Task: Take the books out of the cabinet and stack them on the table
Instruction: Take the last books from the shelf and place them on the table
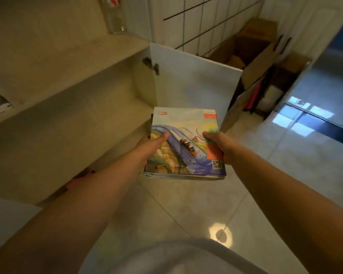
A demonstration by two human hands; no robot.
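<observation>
Both arms are reaching out over the floor point(186, 210), and the books point(184, 143) are sitting right between the hands, a small pile held flat with the picture cover facing up. The left hand point(151, 144) is gripping the pile's nine o'clock edge, thumb lying across the cover, fingers tucked under and out of sight. The right hand point(219, 146) is gripping the three o'clock edge the same way, thumb pressing down on the top, the rest curled beneath. The pile is hanging in the air, clear of the floor, just off the front edge of the cabinet point(67, 107).

The cabinet is standing open at nine o'clock from the books, its pale shelves running away toward eleven. The door point(192, 86) is swinging out at twelve o'clock, just behind the pile, with a hinge point(151, 65) showing at its upper inner corner. Something white and grey is peeking in at the far left edge of a shelf; I cannot tell what it is.

Past the door, at one o'clock, an open box point(251, 56) is standing against the tiled wall point(196, 22). A glass bottle point(115, 18) is showing at eleven o'clock, up on the cabinet top. A light is glaring off the tiles at five o'clock.
</observation>
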